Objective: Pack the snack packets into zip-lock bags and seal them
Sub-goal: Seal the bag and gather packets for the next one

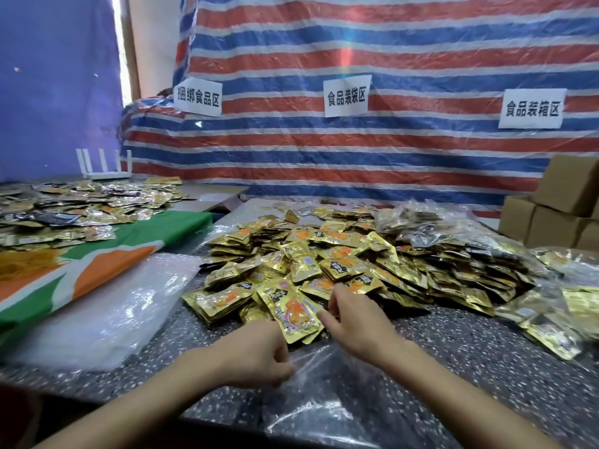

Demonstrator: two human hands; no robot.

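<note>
Head view shows the left hand [259, 348] with curled fingers pinching the mouth of a clear plastic zip-lock bag [327, 387]. The bag lies flat and looks empty on the dark speckled stone counter [470, 345], just in front of the person. The right hand [350, 322] sits beside it, thumb and fingers pinching the nearest of the gold foil snack packets [293, 314] at the near edge of a large loose heap. The two hands are close but not touching.

This bag looks barely begun: nothing is inside it and its seal is open. Filled clear bags of packets [551, 306] lie on the right, so some of the work seems done, but the heap suggests far more is left.

How many packets the right hand holds is hidden by its own fingers. The bag's zip strip is hard to make out against the glare, and its near end is cut off below. The shiny plastic sheets [107, 306] on the left could be spare bags; I cannot tell.
</note>
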